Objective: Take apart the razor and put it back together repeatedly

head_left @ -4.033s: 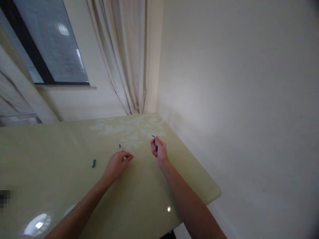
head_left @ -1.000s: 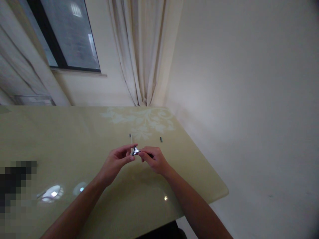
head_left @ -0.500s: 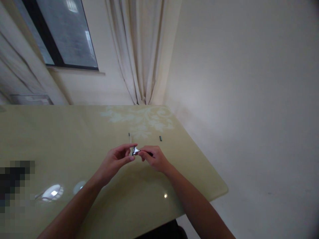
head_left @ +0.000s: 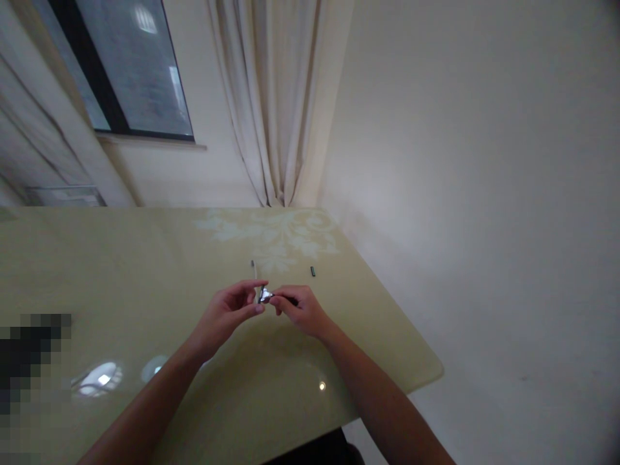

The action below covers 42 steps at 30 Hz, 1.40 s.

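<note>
- Razor point(head_left: 266, 295), as it looks: between the two hands, over the table point(head_left: 242, 400); its long axis runs roughly sideways, head toward the left hand.
- Right hand point(head_left: 301, 310): closed around the dark handle, just right of the shiny head.
- Left hand point(head_left: 223, 315): thumb and index finger pinching the head's dark crosswise bar; both hands touch, neither nearer.
- Beyond the right hand: small dark piece point(head_left: 312, 271). Beyond the left fingertips: thin pale stick point(head_left: 256, 272).
- No brand or writing legible.
</note>
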### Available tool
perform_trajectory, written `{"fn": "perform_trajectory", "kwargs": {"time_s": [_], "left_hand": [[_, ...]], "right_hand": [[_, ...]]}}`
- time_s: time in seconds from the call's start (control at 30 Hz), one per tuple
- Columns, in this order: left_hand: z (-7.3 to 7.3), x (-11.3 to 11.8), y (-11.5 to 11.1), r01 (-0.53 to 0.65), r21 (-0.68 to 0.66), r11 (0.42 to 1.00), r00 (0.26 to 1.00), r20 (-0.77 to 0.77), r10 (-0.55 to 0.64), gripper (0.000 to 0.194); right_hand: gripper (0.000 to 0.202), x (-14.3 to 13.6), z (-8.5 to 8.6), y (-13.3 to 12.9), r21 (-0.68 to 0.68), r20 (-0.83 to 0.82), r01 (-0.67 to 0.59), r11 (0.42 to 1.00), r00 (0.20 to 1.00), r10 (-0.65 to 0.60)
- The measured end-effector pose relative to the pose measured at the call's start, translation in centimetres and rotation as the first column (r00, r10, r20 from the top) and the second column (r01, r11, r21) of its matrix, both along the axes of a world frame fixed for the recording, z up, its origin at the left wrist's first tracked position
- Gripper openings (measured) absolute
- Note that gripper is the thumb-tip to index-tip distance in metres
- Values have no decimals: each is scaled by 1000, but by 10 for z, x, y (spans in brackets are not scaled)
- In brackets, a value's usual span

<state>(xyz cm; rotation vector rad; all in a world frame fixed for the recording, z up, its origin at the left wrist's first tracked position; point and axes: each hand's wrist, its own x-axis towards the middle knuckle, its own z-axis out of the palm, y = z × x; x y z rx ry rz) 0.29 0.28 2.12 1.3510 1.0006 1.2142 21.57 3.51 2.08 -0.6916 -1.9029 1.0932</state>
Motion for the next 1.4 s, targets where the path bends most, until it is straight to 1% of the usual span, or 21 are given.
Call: {"fn": "perform_trajectory", "kwargs": {"time_s": [0.1, 0.27, 0.37, 0.43, 0.47, 0.53, 0.6, 0.63, 0.67, 0.7, 0.73, 0.77, 0.83, 0.87, 0.93, 1.0, 1.07, 1.1, 1.17, 1.27, 1.4], "left_hand": [[-1, 1, 1, -32, 38, 999, 998, -46, 34, 46], [2, 0, 1, -10, 60, 998, 999, -53, 13, 43], [2, 1, 1, -20, 63, 998, 997, -74, 24, 44], [1, 0, 1, -32, 64, 997, 994, -101, 38, 43], [1, 0, 2, -40, 66, 997, 993, -107, 47, 45], [0, -1, 4, -49, 71, 996, 993, -107, 57, 54], [-3, -3, 6, -65, 77, 995, 987, -140, 76, 63], [-6, -4, 7, -80, 81, 993, 976, -197, 95, 63], [-10, -5, 9, -103, 90, 991, 951, -282, 124, 58], [-15, -5, 10, -128, 108, 986, 910, -383, 160, 50], [-19, -5, 11, -152, 134, 979, 851, -486, 199, 43], [-23, -5, 13, -171, 165, 971, 779, -581, 236, 40], [-29, -1, 15, -192, 210, 959, 619, -732, 285, 42], [-30, 2, 16, -201, 213, 956, 539, -791, 289, 45], [-31, 9, 18, -207, 192, 959, 390, -883, 261, 51], [-29, 15, 19, -188, 169, 967, 265, -940, 216, 54], [-28, 19, 19, -155, 169, 973, 177, -965, 195, 51], [-28, 19, 19, -144, 174, 974, 149, -969, 195, 48], [-29, 18, 16, -146, 176, 973, 120, -974, 194, 43], [-30, 15, 13, -171, 167, 971, 107, -977, 186, 41], [-30, 15, 11, -179, 172, 969, 95, -977, 191, 40]], "right_hand": [[37, 0, 0, 0, -9, -4, -1, 1000, 1000, 1], [39, 1, -2, 1, -40, -39, -8, 999, 999, 6], [38, 1, -3, 2, -11, -15, -10, 1000, 1000, 9], [36, 1, -3, 3, 49, 18, -2, 999, 1000, 1], [34, 2, -3, 5, 91, 35, 12, 996, 999, -15], [33, 5, -3, 11, 170, 57, 78, 982, 994, -88], [33, 14, -3, 22, 203, 66, 182, 962, 978, -199], [33, 20, -4, 29, 203, 65, 255, 945, 960, -273], [33, 29, -6, 37, 192, 64, 334, 923, 934, -352], [34, 39, -8, 46, 177, 62, 432, 884, 892, -448], [36, 49, -11, 54, 162, 58, 546, 822, 826, -560], [38, 60, -14, 63, 135, 80, 631, 764, 761, -644], [38, 79, -21, 77, 65, 142, 744, 666, 653, -744], [34, 85, -24, 82, 34, 169, 783, 621, 608, -776], [26, 91, -30, 89, -11, 236, 830, 558, 544, -805], [23, 91, -35, 93, 0, 325, 849, 529, 500, -803], [22, 87, -38, 94, 39, 394, 855, 516, 462, -795], [22, 85, -40, 94, 66, 417, 854, 516, 446, -792], [22, 84, -42, 95, 118, 442, 847, 518, 422, -791], [23, 84, -45, 96, 201, 475, 827, 525, 387, -790], [24, 82, -46, 96, 239, 492, 821, 518, 358, -794]]}}
